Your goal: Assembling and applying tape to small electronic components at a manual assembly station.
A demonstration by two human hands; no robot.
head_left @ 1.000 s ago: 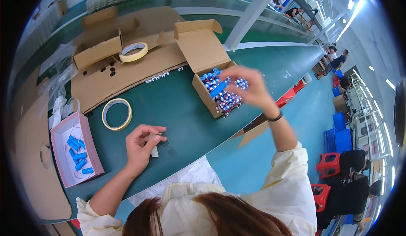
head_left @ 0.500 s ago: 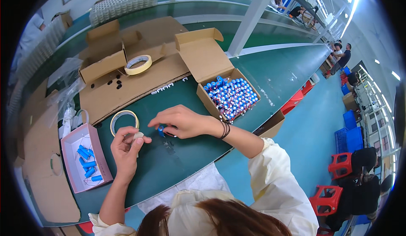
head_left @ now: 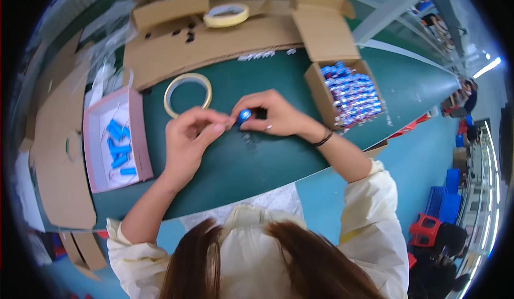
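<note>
Both hands meet over the green surface (head_left: 257, 170), a blue cylinder (head_left: 244, 116) at 12 o'clock ahead of the person.
The right hand (head_left: 274, 113) pinches the cylinder between thumb and fingers, just above the surface; the left hand (head_left: 188, 138) has thumb and forefinger drawn close beside it, though blur hides whether they grip anything. From the cylinder, a tape roll (head_left: 169, 92) lies toward 10 o'clock, a pink box (head_left: 141, 138) holding blue cylinders (head_left: 120, 149) sits near 9, and an open carton (head_left: 320, 96) packed with more stands between 2 and 3.
</note>
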